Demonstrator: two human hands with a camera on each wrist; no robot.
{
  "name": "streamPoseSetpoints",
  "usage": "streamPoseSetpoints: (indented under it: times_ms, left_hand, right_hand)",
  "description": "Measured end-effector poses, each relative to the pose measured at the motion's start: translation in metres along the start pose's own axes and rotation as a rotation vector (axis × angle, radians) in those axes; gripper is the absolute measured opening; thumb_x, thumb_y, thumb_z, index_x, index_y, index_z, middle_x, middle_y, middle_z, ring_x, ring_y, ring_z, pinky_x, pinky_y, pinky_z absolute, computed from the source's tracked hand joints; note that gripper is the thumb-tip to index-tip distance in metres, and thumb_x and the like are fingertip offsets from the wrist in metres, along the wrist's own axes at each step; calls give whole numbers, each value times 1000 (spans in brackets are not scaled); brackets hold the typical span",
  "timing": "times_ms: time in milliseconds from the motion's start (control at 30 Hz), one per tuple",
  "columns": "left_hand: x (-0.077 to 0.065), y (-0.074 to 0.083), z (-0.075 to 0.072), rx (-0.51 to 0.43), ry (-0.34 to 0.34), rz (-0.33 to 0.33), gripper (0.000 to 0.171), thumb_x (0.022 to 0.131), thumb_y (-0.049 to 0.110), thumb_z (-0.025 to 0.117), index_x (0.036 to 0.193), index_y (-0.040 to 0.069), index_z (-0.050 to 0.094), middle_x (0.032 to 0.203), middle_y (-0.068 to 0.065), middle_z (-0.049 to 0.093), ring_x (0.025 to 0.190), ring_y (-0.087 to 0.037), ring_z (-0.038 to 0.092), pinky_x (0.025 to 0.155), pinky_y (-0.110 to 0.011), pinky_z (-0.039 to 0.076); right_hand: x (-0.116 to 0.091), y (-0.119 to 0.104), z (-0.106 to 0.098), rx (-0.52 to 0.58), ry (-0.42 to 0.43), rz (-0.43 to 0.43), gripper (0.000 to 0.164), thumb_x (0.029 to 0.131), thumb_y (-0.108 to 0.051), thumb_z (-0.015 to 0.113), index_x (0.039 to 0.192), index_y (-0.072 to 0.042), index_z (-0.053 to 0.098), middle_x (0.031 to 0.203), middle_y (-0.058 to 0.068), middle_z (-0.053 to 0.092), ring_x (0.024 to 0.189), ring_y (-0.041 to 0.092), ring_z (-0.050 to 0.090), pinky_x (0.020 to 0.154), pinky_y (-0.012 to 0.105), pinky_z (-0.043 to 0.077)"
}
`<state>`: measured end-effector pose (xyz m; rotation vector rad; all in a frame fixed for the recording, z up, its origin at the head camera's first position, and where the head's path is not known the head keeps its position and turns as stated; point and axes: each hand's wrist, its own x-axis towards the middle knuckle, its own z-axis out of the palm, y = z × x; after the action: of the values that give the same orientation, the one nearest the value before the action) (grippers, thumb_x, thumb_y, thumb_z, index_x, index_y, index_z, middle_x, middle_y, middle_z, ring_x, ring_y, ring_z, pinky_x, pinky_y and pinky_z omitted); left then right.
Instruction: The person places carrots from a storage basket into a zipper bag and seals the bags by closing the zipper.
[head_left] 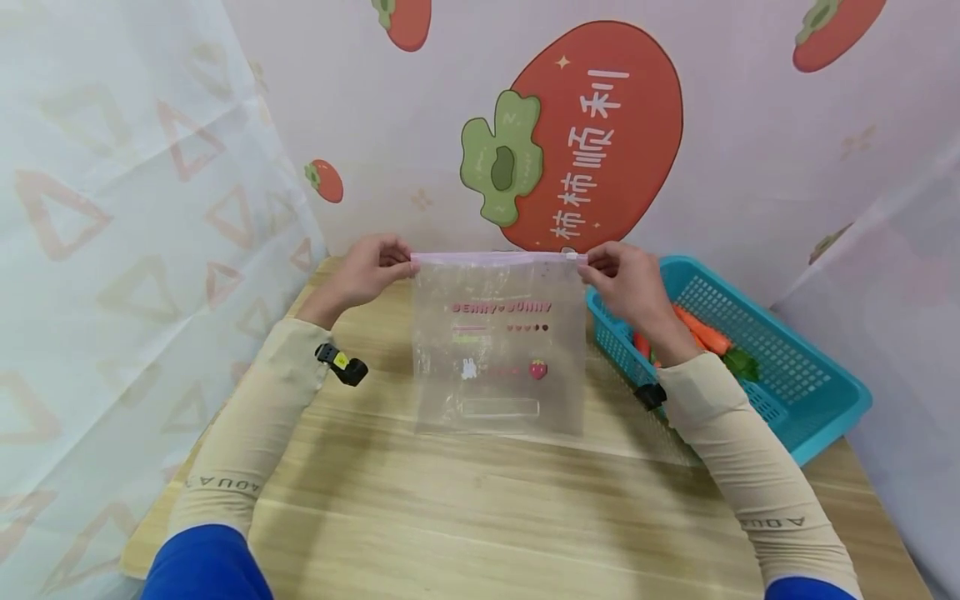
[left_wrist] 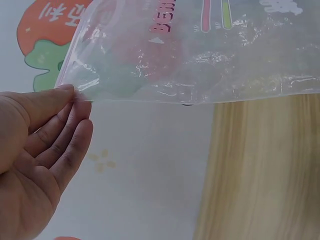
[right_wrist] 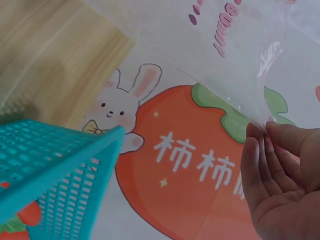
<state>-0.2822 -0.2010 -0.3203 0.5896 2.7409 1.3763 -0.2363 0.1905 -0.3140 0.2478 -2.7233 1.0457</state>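
Note:
A clear zip bag (head_left: 498,346) with pink lettering, a small white rabbit and a strawberry print hangs upright above the table. My left hand (head_left: 373,271) pinches its top left corner between thumb and fingertips. At the top right corner, by the zip's slider (head_left: 572,256), my right hand (head_left: 626,279) pinches the bag in the same way. A pink strip runs straight along the top edge between both hands. Seen from the left wrist, the left hand (left_wrist: 45,145) has its thumb on the film; the right hand (right_wrist: 280,170) grips the other corner in the right wrist view.
A teal plastic basket (head_left: 817,367) stands on the right of the wooden table (head_left: 480,517), partly behind my right forearm. Orange carrots (head_left: 701,329) and a green leafy piece (head_left: 741,364) lie in it. A wall sheet (head_left: 390,125) with persimmon prints rises behind.

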Motion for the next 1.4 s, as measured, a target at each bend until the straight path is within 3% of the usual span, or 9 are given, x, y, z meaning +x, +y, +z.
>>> streamPoseSetpoints:
  times_ms: [233, 333, 433, 500, 667, 733, 867, 1100, 1400]
  left_hand:
    - [-3, 20, -11, 97, 37, 50, 15, 101, 12, 71, 109, 0, 68, 105, -19, 73, 89, -20, 69, 76, -17, 52]
    - [-4, 28, -16, 128, 71, 97, 14, 101, 11, 71, 108, -1, 69, 104, -19, 74, 90, -23, 69, 75, -14, 51]
    - [-6, 35, -21, 160, 122, 163, 13, 100, 9, 72, 107, -1, 69, 102, -19, 74, 88, -17, 68, 76, -11, 50]
    - [-7, 38, -24, 184, 163, 222, 12, 99, 7, 73, 106, -1, 70, 100, -18, 75, 85, -8, 66, 78, -9, 50]
    - [-9, 43, -27, 185, 215, 318, 9, 98, 5, 74, 104, -1, 71, 98, -14, 75, 83, 4, 63, 83, -9, 52]
    - [-10, 41, -27, 177, 211, 330, 8, 98, 5, 74, 103, -1, 71, 97, -14, 76, 84, 1, 65, 83, -9, 52]
    - [-16, 37, -22, 178, 187, 349, 8, 97, 4, 74, 101, -2, 72, 95, -15, 77, 83, -5, 67, 82, -7, 52]
    - [-30, 35, -17, 153, 141, 360, 7, 95, 3, 76, 99, 0, 72, 93, -14, 77, 81, 1, 66, 80, -8, 54]
    - [-48, 33, -19, 105, 92, 383, 7, 92, 2, 79, 97, 1, 73, 88, -10, 77, 78, -1, 67, 78, -10, 55]
  right_hand:
    - [2, -7, -16, 8, 31, -47, 28, 103, -19, 69, 125, -2, 69, 119, 20, 75, 103, 35, 75, 91, 55, 63]
    - [4, -9, -22, 19, 63, -87, 28, 102, -16, 69, 126, -1, 69, 119, 20, 75, 102, 35, 75, 93, 56, 62]
    - [6, -11, -25, 25, 92, -117, 28, 102, -15, 69, 127, -2, 70, 118, 19, 76, 101, 32, 75, 95, 53, 62]
    - [7, -11, -27, 22, 116, -139, 27, 103, -16, 69, 126, -2, 71, 117, 17, 77, 100, 30, 76, 95, 46, 63]
    - [8, -9, -29, 47, 165, -199, 26, 101, -16, 70, 124, -3, 73, 115, 15, 79, 99, 29, 77, 88, 14, 58]
    - [6, -8, -29, 59, 170, -220, 25, 101, -15, 71, 123, -3, 74, 113, 16, 79, 98, 31, 78, 85, 7, 54]
    - [0, -1, -27, 71, 165, -244, 24, 99, -14, 73, 120, -3, 76, 110, 17, 79, 94, 29, 78, 82, 2, 51]
    - [-15, 6, -29, 108, 125, -248, 21, 99, -15, 74, 117, -5, 77, 108, 13, 80, 81, -12, 68, 80, 3, 52]
    - [-28, 6, -36, 124, 50, -240, 20, 98, -11, 74, 117, -5, 77, 111, 14, 79, 83, -15, 67, 79, 5, 54]
